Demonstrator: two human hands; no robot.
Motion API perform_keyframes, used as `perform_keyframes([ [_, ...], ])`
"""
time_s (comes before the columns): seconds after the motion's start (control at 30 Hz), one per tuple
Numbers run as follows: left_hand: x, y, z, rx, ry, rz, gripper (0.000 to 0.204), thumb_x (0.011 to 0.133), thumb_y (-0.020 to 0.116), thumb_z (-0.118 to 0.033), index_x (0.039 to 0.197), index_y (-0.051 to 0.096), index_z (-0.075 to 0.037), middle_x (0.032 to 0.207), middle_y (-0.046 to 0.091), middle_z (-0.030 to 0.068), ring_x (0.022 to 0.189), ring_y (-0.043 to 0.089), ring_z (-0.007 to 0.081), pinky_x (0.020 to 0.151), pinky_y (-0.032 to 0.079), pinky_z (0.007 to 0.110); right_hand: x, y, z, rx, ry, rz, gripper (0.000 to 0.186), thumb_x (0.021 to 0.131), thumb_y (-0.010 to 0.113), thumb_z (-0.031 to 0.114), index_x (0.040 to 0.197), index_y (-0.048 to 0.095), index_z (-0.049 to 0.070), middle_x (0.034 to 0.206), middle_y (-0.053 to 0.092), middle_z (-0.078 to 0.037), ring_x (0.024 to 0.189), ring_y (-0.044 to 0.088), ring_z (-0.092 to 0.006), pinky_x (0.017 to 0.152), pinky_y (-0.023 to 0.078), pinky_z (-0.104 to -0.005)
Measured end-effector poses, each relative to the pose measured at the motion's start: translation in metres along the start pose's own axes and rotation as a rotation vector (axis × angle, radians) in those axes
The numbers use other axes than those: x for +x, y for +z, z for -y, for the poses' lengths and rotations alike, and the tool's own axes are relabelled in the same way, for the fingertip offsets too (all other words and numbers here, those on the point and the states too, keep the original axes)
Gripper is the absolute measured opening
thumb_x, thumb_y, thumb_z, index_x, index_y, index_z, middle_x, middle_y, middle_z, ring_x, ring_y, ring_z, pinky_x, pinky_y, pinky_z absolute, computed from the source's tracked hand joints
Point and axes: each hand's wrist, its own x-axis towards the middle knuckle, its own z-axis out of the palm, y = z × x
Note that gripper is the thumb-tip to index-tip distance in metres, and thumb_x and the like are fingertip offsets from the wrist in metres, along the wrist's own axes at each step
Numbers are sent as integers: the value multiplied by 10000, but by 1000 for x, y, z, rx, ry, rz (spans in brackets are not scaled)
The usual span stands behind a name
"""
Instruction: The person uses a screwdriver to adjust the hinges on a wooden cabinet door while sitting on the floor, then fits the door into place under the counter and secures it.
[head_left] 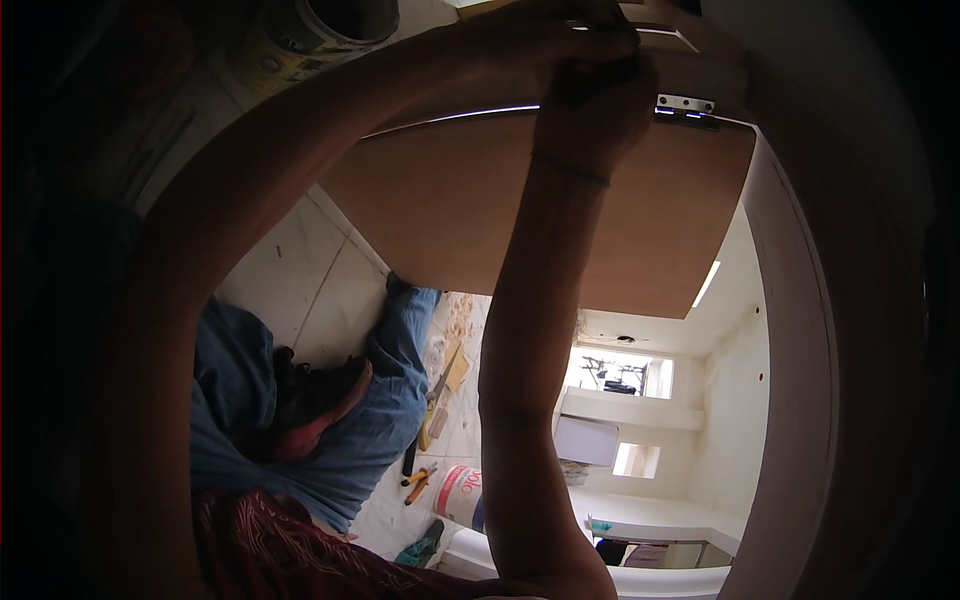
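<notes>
Both my arms reach up to the top edge of a brown wooden panel (450,200). My right hand (595,110) is closed in a fist, with something dark at its fingers that I cannot make out. Just beyond it, deep in shadow, is my left hand (580,45); its fingers are too dark to read. A metal hinge (685,104) with screw holes sits right of my right hand, by the panel's upper right corner. A thin strip of light shows along the panel's upper edge.
A bucket (300,55) stands at the upper left. On the tiled floor lie a saw (446,385), orange-handled pliers (418,484) and wood shavings (460,315), near a white and red tub (459,495). My jeans-clad leg (385,400) and a dark shoe (325,405) are below the panel. A white frame (800,330) rises at right.
</notes>
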Motion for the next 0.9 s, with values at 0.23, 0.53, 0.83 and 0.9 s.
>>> perform_keyframes([
  [0.23, 4, 2, -7, 51, -55, 6, 381, 991, 611, -393, 1163, 666, -57, 1052, 699, 150, 1003, 676, 265, 902, 539, 420, 5, -2, 6, -8, 14, -4, 367, 1026, 399, 257, 1091, 650, -2, 970, 625, -62, 871, 590, -165, 774, 518, -306],
  [0.53, 4, -2, -6, 208, -19, -3, 433, 980, 627, -384, 1229, 647, -30, 1205, 674, 209, 1142, 648, 336, 986, 523, 468, 0, 7, 9, 61, 39, -9, 381, 1024, 391, 244, 1104, 659, -14, 976, 652, -72, 873, 609, -162, 763, 515, -266],
  [0.83, 5, 9, -24, 369, -65, -52, 452, 979, 633, -396, 1216, 649, -12, 1174, 685, 213, 1126, 657, 341, 971, 539, 459, 8, -6, 1, -584, -335, 134, 358, 995, 423, 190, 1162, 667, -12, 1106, 693, -99, 997, 655, -194, 830, 533, -272],
  [0.9, 8, 13, -27, 391, -123, -79, 441, 973, 645, -397, 1180, 661, -8, 1122, 701, 202, 1070, 682, 313, 907, 573, 418, 13, -19, -1, -1154, -647, 187, 293, 975, 481, 114, 1158, 665, -23, 1132, 692, -99, 1015, 647, -183, 846, 535, -271],
])
